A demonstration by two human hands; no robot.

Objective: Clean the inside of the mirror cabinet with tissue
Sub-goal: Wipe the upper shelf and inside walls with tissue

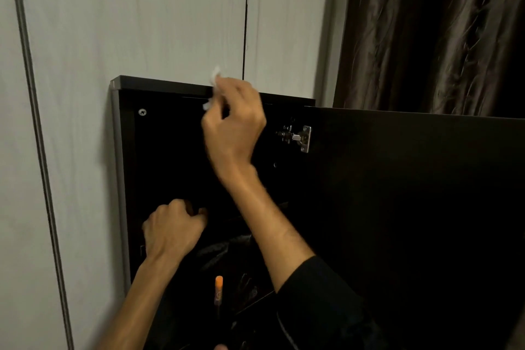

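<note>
Right hand (234,122) pinching tissue (213,85) at cabinet (159,84) top edge; left hand (173,229) curled, grip unclear.

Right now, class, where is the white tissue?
In the head view, the tissue is pinched in the right hand at the cabinet's top edge, left of the hinge.

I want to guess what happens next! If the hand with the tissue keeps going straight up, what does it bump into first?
Probably the top panel of the cabinet. The right hand holds the tissue right at that top edge already, though depth is hard to judge.
</note>
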